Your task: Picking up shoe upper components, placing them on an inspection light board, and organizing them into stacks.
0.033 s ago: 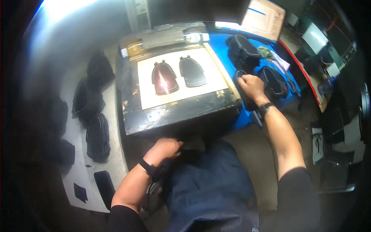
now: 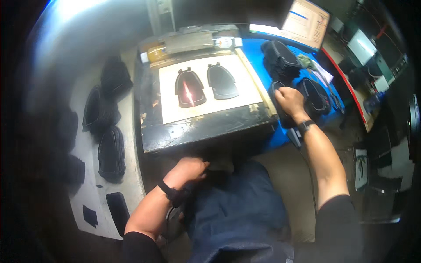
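My right hand [image 2: 289, 101] is closed at the upper end of a long black piece [image 2: 284, 117] on the blue surface; its curled fingers are mostly hidden, so what they grip cannot be made out. Above my lap, in front of the black machine's edge, my left hand [image 2: 189, 169] is curled closed, its fingertips out of sight. Two arch-shaped, stitched-edge black panels lie side by side on a pale board. A red glow with a bright streak falls on the left panel [image 2: 189, 83]; the right panel [image 2: 222, 82] looks plain dark grey.
Stacks of similar black pieces stand on the blue surface [image 2: 272, 141], one behind my right hand [image 2: 280, 59] and another right of it [image 2: 315, 95]. More black stacks [image 2: 111, 153] and a phone-like dark slab [image 2: 117, 212] lie on the left bench. A lit monitor [image 2: 305, 24] stands at the back right.
The whole view has shifted slightly, so the board and panels sit a little further right. Both hands keep the same pose and place.
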Available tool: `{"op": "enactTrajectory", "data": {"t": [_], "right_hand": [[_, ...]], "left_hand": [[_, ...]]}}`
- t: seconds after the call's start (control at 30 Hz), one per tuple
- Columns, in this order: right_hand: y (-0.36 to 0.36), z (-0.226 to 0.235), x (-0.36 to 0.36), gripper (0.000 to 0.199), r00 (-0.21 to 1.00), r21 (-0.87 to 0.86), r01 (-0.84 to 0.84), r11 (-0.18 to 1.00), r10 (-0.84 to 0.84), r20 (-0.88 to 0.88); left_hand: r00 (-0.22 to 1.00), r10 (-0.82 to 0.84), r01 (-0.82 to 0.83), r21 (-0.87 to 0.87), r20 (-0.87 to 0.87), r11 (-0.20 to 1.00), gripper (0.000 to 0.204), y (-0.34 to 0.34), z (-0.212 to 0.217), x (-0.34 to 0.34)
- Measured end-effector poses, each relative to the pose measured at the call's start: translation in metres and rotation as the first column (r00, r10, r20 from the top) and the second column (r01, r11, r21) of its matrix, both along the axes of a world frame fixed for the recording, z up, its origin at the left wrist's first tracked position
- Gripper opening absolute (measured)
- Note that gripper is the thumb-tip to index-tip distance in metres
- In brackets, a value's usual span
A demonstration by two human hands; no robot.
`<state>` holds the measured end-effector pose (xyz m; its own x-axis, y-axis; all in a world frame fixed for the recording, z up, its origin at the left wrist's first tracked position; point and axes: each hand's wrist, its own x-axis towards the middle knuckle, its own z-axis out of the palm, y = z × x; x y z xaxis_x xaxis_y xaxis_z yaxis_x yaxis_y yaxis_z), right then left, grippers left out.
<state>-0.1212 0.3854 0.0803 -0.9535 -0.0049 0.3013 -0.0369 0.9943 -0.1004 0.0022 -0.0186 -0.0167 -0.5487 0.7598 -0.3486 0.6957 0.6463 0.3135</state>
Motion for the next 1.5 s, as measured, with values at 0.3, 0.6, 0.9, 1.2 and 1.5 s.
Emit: {"op": "enactTrajectory", "data": {"t": [0.3, 0.6, 0.9, 1.2, 1.5], "right_hand": [[0.005, -0.01, -0.002, 0.035, 0.999, -0.022, -0.005, 1.0, 0.004, -0.049], [0.007, -0.018, -0.007, 0.038, 0.995, -0.031, -0.039, 0.999, 0.036, -0.093], [0.009, -0.02, -0.008, 0.037, 0.998, -0.028, -0.018, 0.999, 0.016, -0.061], [0.005, -0.016, -0.005, 0.036, 0.997, -0.035, -0.01, 0.999, 0.007, -0.076], [0.006, -0.018, -0.005, 0.035, 0.997, -0.042, 0.004, 0.999, -0.007, -0.079]], "left_hand": [[0.999, -0.028, 0.027, 0.027, 0.022, 0.999, 0.045, 0.014, -0.002, 0.01], [0.999, -0.03, 0.03, -0.015, 0.043, 0.999, 0.032, 0.014, -0.008, 0.011], [1.0, -0.009, 0.009, -0.025, 0.011, 1.0, 0.03, 0.017, -0.008, 0.014], [0.999, -0.024, 0.025, -0.046, 0.03, 0.999, 0.03, 0.018, -0.009, 0.013], [0.999, -0.039, 0.039, -0.013, -0.036, 0.999, 0.028, 0.017, -0.013, 0.015]]}}
